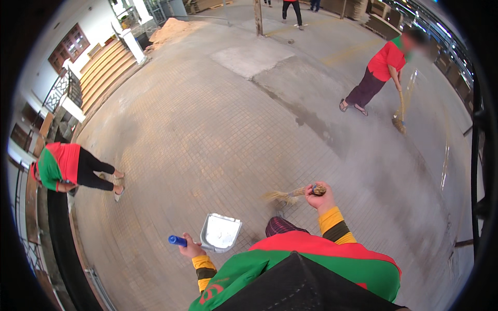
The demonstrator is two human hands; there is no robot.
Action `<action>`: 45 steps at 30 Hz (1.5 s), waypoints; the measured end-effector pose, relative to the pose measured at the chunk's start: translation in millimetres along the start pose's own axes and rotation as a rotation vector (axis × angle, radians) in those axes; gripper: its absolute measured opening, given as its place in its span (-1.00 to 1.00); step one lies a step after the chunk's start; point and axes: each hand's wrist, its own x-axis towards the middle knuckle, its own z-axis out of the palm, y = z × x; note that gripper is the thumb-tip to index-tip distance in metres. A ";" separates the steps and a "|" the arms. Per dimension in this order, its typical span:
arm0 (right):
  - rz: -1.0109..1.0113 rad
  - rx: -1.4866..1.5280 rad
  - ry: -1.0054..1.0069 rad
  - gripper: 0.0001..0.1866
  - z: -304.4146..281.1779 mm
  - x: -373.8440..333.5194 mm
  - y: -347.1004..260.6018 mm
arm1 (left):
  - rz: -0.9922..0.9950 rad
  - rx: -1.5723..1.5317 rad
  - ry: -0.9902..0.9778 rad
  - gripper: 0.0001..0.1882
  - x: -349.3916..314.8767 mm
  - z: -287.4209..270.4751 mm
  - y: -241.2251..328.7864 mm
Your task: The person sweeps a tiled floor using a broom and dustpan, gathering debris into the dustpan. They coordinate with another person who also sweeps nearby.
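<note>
Head view: person sweeping tiled floor (207, 129).
Left hand (191, 251) grips dustpan (221, 232) by its blue handle; right hand (316, 196) grips straw broom (288, 195).

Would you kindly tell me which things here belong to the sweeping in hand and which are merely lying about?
In use:
- short straw broom, gripped in the right hand
- metal dustpan, its blue handle held in the left hand

Just about:
- sand heap by the steps
- another person's long broom
- wooden post

Blurred broom (403, 103) (co-worker's, far right)
</note>
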 end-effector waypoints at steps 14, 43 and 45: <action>-0.104 -0.060 0.049 -0.77 104.2 176.9 12.1 | 0.071 -0.123 -0.094 -0.69 106.6 258.6 13.1; -0.113 -0.039 0.043 -0.78 188.7 190.2 14.6 | 0.171 0.073 -0.256 -0.70 147.3 452.0 43.2; -0.144 -0.009 0.069 -0.78 199.0 199.6 16.7 | 0.168 0.045 -0.275 -0.72 164.0 467.3 35.8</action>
